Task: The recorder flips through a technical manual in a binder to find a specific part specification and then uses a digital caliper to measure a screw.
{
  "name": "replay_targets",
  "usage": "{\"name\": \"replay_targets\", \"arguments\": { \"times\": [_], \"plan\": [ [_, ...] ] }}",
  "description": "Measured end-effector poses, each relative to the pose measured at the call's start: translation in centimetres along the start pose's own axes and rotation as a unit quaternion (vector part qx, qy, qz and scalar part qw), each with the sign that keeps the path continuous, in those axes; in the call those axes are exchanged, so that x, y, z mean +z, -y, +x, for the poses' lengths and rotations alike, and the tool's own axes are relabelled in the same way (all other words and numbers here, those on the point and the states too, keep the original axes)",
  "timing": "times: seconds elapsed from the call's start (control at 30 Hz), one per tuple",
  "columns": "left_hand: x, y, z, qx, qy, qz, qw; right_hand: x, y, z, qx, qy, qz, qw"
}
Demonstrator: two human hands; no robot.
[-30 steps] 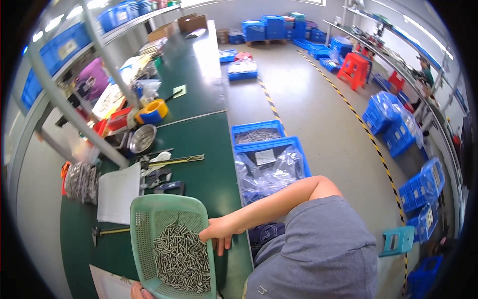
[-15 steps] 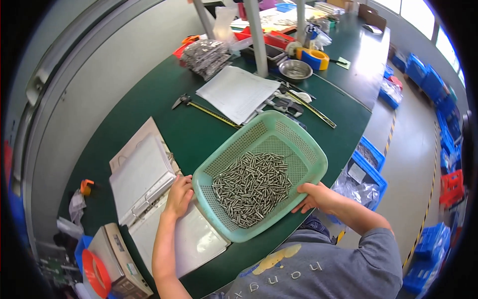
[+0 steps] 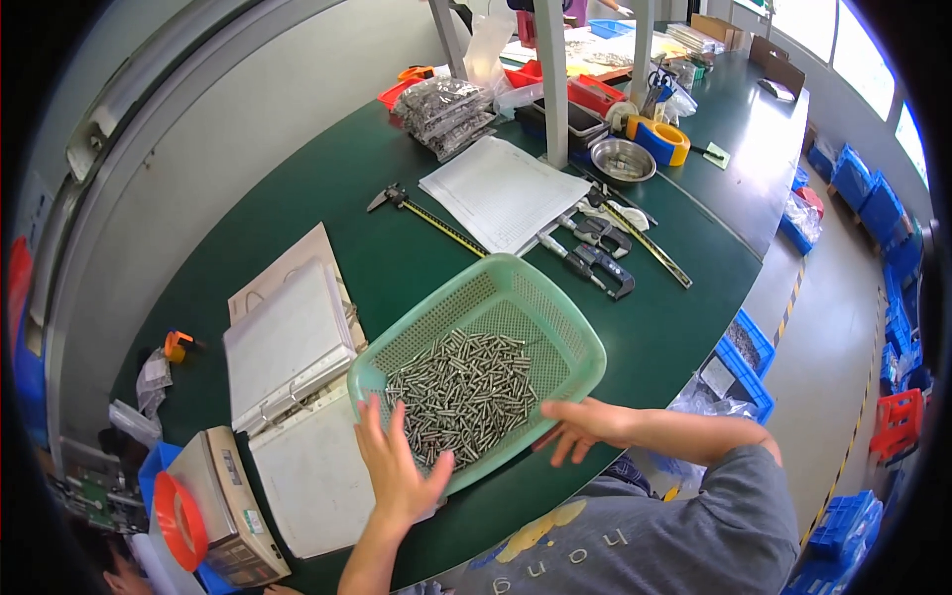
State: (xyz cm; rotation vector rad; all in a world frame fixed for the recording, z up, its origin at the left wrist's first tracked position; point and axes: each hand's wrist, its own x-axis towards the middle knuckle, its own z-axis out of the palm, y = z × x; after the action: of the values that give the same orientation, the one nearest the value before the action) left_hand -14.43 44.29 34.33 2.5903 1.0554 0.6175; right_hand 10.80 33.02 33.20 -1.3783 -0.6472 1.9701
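Note:
A pale green perforated plastic basket (image 3: 578,337) rests on the green table, its left side overlapping an open ring binder (image 3: 307,486). Many small metal pins (image 3: 461,397) lie heaped inside it. My left hand (image 3: 397,476) is open with fingers spread, over the basket's near left rim and in front of part of the pins. At the right rim, my right hand (image 3: 590,424) has its thumb by the edge and its fingers apart outside the wall. Neither hand is closed round the basket.
Beyond the basket lie calipers (image 3: 426,218), micrometers (image 3: 595,263), paper sheets (image 3: 501,193) and a steel bowl (image 3: 623,159). A beige box-shaped device (image 3: 233,506) stands at the near left. A metal post (image 3: 551,89) rises from the table. Blue crates (image 3: 739,382) sit right of the table.
The basket has moved left and nearer to me, uncovering the micrometers. My left hand has left its left side and spread over the near rim. My right hand has loosened from the right side.

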Motion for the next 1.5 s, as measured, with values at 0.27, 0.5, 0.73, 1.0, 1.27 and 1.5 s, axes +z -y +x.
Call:
{"name": "replay_targets", "arguments": {
  "times": [0.27, 0.5, 0.73, 1.0, 1.27, 1.5],
  "plan": [
    [-0.5, 0.0, -0.6, 0.039, 0.016, 0.031, 0.999, -3.3, 17.8, -0.2, -0.218, -0.013, -0.406, 0.887],
    [0.3, -2.6, -1.5, 0.079, -0.016, 0.025, 0.996, -8.3, 22.4, 17.8, -0.089, -0.280, -0.665, 0.687],
    [0.9, -2.9, -1.3, 0.076, -0.029, -0.012, 0.997, -10.2, 22.9, 21.2, -0.069, -0.261, -0.624, 0.733],
    [1.5, -2.3, -1.4, 0.090, -0.068, 0.004, 0.994, -10.3, 22.6, 20.8, -0.263, -0.349, -0.481, 0.760],
    [1.6, -2.5, -1.4, 0.109, -0.065, 0.025, 0.992, -13.5, 18.7, 18.2, -0.222, -0.469, -0.485, 0.704],
    [2.0, -2.4, -1.8, 0.104, -0.080, 0.022, 0.991, -10.1, 17.7, 18.5, -0.212, -0.463, -0.542, 0.669]
  ]
}}
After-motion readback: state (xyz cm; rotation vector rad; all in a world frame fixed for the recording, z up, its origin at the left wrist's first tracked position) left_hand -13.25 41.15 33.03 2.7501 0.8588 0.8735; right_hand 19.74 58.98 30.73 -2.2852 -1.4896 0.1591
